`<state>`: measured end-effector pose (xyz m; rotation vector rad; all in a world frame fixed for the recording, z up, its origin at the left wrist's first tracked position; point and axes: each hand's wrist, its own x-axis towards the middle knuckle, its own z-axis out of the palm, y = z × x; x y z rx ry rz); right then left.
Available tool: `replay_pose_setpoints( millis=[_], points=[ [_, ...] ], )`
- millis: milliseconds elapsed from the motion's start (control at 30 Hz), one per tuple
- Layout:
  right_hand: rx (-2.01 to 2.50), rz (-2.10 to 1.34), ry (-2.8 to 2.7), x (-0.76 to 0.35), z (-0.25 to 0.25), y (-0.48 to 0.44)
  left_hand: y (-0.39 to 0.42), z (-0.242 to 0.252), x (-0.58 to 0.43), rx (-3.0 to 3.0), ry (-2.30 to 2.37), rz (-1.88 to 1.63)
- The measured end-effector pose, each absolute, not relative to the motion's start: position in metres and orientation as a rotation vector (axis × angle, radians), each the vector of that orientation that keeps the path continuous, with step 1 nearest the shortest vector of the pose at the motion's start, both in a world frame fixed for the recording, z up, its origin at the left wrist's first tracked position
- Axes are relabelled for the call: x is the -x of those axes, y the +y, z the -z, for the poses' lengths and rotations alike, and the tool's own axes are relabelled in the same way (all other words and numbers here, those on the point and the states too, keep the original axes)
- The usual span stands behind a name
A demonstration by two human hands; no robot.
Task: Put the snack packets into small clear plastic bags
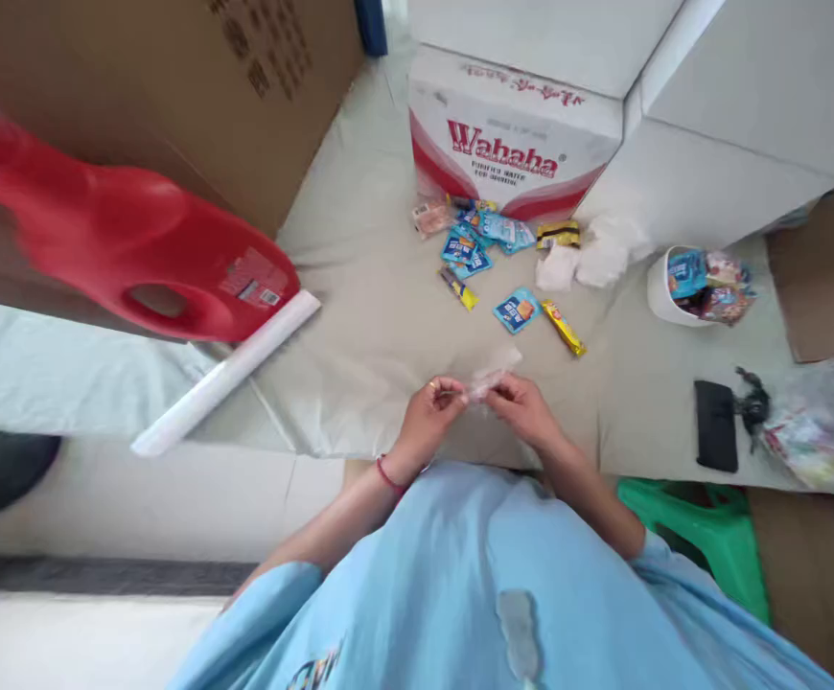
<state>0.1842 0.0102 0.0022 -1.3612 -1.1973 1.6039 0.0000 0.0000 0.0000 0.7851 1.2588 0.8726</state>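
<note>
At the centre of the frame we hold a small piece of clear plastic [496,369] between both hands, just above the cloth-covered table [359,355]. Our left hand [428,419] pinches its left end between thumb and fingertips, and our right hand [524,410] pinches it farther right, thumb against bent fingers; whether it is a bag or a wrapper, we cannot tell. Just beyond it lie a blue snack packet [517,310] and a yellow stick-shaped packet [564,328], near each other. Above them, toward the upper centre, we see more packets in front of a Wahaha purified water carton [503,144]. At the left we have a red jug [201,230] and a white roll [230,374]; at the right, a white tub [660,295] filled with packets.
</note>
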Motion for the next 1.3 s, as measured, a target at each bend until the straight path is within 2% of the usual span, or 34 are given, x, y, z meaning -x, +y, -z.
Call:
replay_pose_setpoints(
  millis=[333, 700, 833, 1000, 1167, 1300],
  points=[
    [1.380, -1.713, -0.621, -0.232, -0.016, 0.019, 0.024, 0.007, 0.046, -0.459, 1.243, -1.135],
    [1.500, -1.668, -0.575, -0.285, -0.030, 0.009, 0.044, -0.008, 0.103, -0.644, 1.202, -0.633],
    [1.543, -1.603, -0.635, -0.284, -0.027, 0.017, 0.054, -0.001, 0.102, -0.927, 1.374, -0.620],
    [1.573, -1.483, -0.721, -0.265, -0.006, 0.030, 0.048, 0.017, 0.075, -1.708, 1.828, -1.020],
    [1.518, -1.529, -0.664, -0.259, -0.001, 0.031, 0.027, 0.014, 0.050, -2.412, 1.332, -1.354],
    [1.434, -1.605, -0.523, -0.260, -0.006, 0.031, 0.018, 0.008, 0.023, -2.584, 0.870, -1.142]
  ],
)
